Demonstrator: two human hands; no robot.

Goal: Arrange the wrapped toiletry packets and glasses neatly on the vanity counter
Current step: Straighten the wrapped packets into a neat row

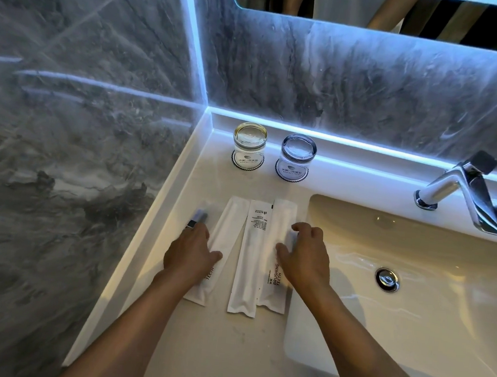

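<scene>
Toothbrush packets (pixel 248 257) under two flat, spread hands (pixel 189 250) (pixel 307 258), between glasses (pixel 248 144) and sink (pixel 411 307).

We are seeing white packets (pixel 275 260) printed with black lettering lying on a white counter (pixel 206 344), beside a cream-white sink (pixel 411 307) with a shiny chrome drain (pixel 387 279) and a chrome tap (pixel 463 192). We are looking at two clear glasses, one tinted yellow (pixel 249 141) and one tinted blue-grey (pixel 297 155), each sitting on a white coaster (pixel 247 160) with a black scalloped edge and a grey logo. The walls (pixel 65 142) are showing grey marble veined in white, edged by a glowing pale-blue light strip (pixel 365 146).
</scene>
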